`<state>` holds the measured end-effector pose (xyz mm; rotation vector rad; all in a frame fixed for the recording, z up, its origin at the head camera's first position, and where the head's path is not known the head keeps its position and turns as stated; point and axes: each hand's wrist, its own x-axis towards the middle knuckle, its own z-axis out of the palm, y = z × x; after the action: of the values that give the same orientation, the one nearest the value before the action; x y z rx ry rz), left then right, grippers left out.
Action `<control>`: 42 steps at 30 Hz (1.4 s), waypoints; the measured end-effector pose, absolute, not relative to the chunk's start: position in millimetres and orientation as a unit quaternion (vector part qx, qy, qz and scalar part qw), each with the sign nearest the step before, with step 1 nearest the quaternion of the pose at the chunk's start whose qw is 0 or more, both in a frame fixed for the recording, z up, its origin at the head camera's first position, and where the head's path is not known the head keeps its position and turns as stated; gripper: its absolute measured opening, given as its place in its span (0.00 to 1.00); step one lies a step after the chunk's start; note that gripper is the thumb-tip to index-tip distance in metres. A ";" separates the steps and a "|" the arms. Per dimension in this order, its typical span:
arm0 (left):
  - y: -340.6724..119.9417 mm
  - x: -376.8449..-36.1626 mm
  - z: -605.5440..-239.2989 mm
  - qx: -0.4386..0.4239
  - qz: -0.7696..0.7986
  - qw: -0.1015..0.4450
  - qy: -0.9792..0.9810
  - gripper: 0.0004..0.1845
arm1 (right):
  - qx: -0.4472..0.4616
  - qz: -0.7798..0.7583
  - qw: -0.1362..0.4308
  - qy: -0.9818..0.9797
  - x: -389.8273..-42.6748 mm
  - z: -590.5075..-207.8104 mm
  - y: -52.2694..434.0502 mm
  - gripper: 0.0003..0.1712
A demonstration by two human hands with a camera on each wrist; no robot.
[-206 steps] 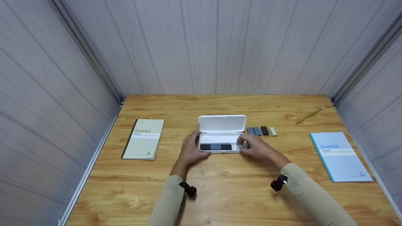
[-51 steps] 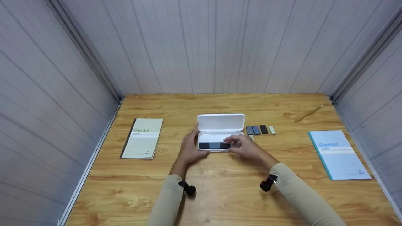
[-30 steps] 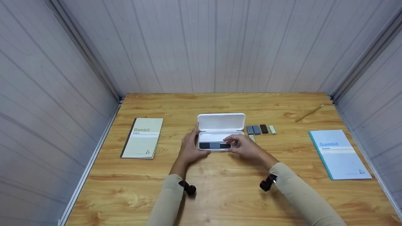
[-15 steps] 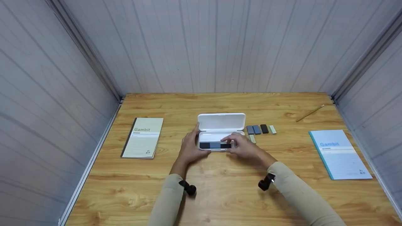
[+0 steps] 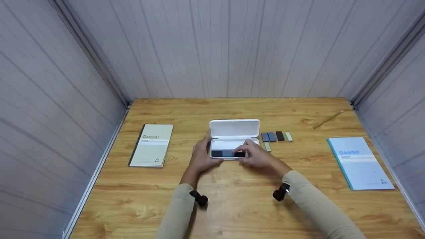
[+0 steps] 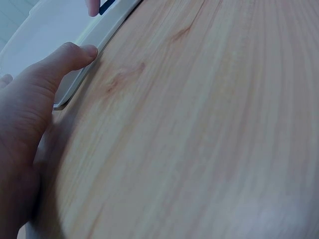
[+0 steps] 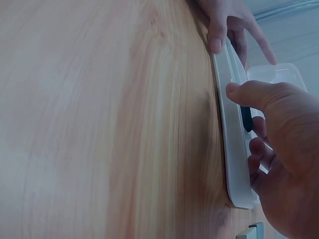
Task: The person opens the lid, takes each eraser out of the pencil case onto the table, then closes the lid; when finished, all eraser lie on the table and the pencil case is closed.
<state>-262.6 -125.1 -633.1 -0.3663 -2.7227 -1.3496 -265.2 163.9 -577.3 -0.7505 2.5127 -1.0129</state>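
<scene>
"While the case (image 5: 221,145) is clasped at its left end by the left hand (image 5: 201,156), where is the black block (image 5: 240,154) found?"

"Inside the case, toward the right; it is bordered on its left by a blue block (image 5: 227,153). The case's long axis is laid side to side before the hands."

"Which hand is placed nearer?"

"The right hand (image 5: 258,157): its fingers are bent over the black block, its thumb set at the case's front. How firmly the black block is gripped cannot be told."

"And beyond?"

"On the table (image 5: 235,205), loose blocks (image 5: 272,136) are set just right of the case, a pencil (image 5: 328,119) farther off. Notebooks (image 5: 151,151) are placed left and right; all is enclosed by pale walls (image 5: 229,49)."
</scene>
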 end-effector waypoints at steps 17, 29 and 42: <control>-125.3 -263.5 -634.1 -0.119 -0.434 0.037 -0.893 0.72 | -0.292 -0.312 0.148 0.892 -264.9 -576.0 164.5 0.25; -126.0 -261.6 -633.5 -0.127 -0.438 0.049 -0.888 0.72 | -0.296 -0.334 0.099 0.889 -264.9 -581.0 165.5 0.24; -124.7 -261.8 -632.8 -0.119 -0.444 0.040 -0.887 0.72 | -0.280 -0.383 0.073 0.877 -266.8 -586.2 169.6 0.13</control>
<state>-261.8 -124.7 -632.8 -0.3639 -2.7189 -1.3609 -266.8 169.6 -586.2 -0.8417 2.6341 -1.1489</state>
